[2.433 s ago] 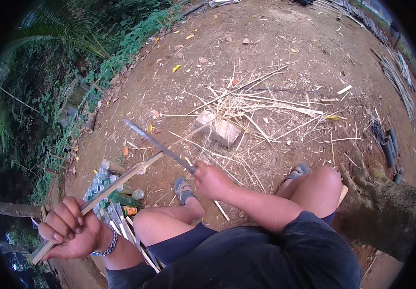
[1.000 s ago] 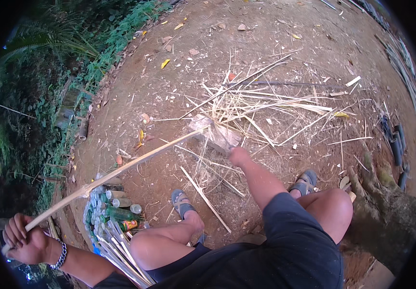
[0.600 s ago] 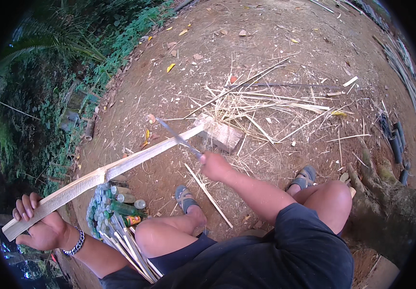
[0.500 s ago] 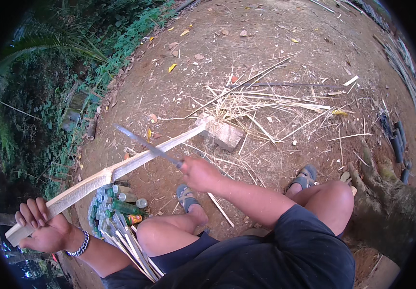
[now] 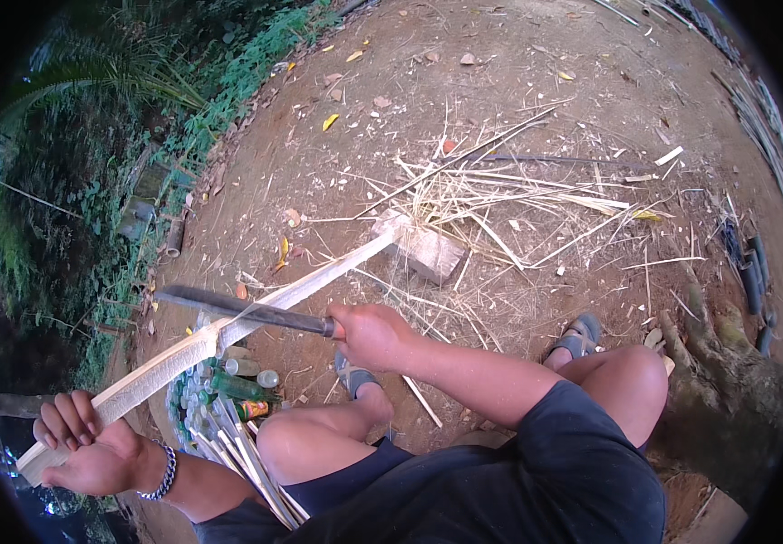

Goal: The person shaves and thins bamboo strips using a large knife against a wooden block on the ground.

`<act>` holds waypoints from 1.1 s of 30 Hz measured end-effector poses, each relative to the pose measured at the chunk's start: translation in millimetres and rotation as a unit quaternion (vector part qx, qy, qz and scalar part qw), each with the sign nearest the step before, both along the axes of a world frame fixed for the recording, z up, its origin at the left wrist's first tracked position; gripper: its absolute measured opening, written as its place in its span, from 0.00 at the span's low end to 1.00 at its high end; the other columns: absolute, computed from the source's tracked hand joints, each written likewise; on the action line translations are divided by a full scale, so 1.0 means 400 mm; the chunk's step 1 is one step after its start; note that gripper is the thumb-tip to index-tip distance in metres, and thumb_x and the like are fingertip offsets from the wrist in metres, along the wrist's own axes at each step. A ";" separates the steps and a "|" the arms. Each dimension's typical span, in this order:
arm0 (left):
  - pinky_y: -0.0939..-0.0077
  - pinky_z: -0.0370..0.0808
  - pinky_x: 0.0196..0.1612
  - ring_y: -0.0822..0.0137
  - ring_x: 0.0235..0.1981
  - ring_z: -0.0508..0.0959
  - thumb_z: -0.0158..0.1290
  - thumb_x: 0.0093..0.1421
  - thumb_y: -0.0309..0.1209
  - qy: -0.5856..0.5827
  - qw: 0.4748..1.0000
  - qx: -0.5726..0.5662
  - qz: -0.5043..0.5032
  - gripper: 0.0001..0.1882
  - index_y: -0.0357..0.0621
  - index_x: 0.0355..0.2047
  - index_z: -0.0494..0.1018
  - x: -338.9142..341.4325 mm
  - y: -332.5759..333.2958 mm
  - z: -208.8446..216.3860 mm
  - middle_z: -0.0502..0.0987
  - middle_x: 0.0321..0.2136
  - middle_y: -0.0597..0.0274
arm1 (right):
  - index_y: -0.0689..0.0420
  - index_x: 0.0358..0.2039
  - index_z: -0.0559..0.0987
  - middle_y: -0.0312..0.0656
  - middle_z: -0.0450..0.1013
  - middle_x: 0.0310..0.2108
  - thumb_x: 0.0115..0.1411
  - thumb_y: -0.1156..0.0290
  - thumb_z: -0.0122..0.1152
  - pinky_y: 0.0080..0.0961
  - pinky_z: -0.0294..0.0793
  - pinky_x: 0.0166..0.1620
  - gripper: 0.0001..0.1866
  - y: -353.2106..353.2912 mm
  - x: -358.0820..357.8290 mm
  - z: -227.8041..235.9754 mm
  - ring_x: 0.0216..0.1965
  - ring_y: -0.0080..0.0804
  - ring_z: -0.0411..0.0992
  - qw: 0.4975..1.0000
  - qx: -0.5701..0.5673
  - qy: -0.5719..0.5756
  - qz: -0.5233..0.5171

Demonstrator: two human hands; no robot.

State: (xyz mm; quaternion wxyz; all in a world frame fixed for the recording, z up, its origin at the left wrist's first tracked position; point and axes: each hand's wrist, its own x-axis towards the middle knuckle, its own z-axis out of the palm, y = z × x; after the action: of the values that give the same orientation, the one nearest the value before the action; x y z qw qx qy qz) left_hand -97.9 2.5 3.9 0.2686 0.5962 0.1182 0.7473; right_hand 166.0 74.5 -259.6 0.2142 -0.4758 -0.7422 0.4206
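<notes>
Left hand [image 5: 97, 451] wraps the near end of a pale split strip [image 5: 178, 360]; right hand [image 5: 369, 335] clasps a long knife [image 5: 269, 315] across its middle, contact being hard to judge. Beyond, the strip's far end meets a wooden block [image 5: 430, 253].

Your long, pale split strip [image 5: 169, 364] slants from lower left up to the wooden block [image 5: 432, 254], with a knobby joint along its length. Your long dark knife [image 5: 246, 311] crosses over it near that joint, tip leftward; whether they touch is unclear.
</notes>
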 end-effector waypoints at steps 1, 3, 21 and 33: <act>0.81 0.54 0.22 0.75 0.18 0.56 0.43 0.64 0.61 0.005 1.000 -0.004 -0.010 0.30 0.44 0.26 0.61 -0.004 0.007 0.002 0.57 0.19 0.69 | 0.58 0.48 0.73 0.52 0.77 0.36 0.62 0.67 0.53 0.45 0.77 0.42 0.15 0.021 -0.003 -0.061 0.37 0.49 0.78 1.000 -0.003 -0.004 -0.016; 0.80 0.54 0.22 0.75 0.18 0.56 0.43 0.64 0.61 0.012 0.999 -0.005 -0.033 0.30 0.43 0.25 0.61 -0.005 0.020 0.011 0.57 0.19 0.68 | 0.56 0.48 0.74 0.51 0.77 0.34 0.63 0.65 0.52 0.43 0.77 0.40 0.15 0.094 0.044 -0.253 0.35 0.47 0.78 0.990 -0.045 0.008 -0.132; 0.79 0.56 0.22 0.72 0.18 0.55 0.23 0.66 0.65 0.074 0.996 -0.050 -0.025 0.36 0.43 0.23 0.58 -0.082 0.080 0.069 0.57 0.18 0.65 | 0.57 0.48 0.75 0.49 0.77 0.39 0.65 0.66 0.50 0.41 0.77 0.47 0.14 0.268 0.147 -0.381 0.42 0.43 0.77 0.973 -0.165 -0.105 -0.119; 0.77 0.55 0.23 0.72 0.19 0.55 0.20 0.65 0.68 0.086 0.992 -0.069 -0.058 0.38 0.44 0.22 0.57 -0.116 0.113 0.075 0.56 0.18 0.66 | 0.60 0.47 0.75 0.56 0.76 0.42 0.68 0.58 0.44 0.44 0.74 0.52 0.19 0.281 0.201 -0.517 0.44 0.52 0.76 0.959 -0.181 -0.122 -0.181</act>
State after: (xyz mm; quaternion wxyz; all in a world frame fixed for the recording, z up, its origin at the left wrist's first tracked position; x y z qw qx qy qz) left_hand -144.5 47.7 33.8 0.3411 0.6441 0.1576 0.6663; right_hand 246.6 186.9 -466.5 0.1053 -0.6806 -0.5756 0.4410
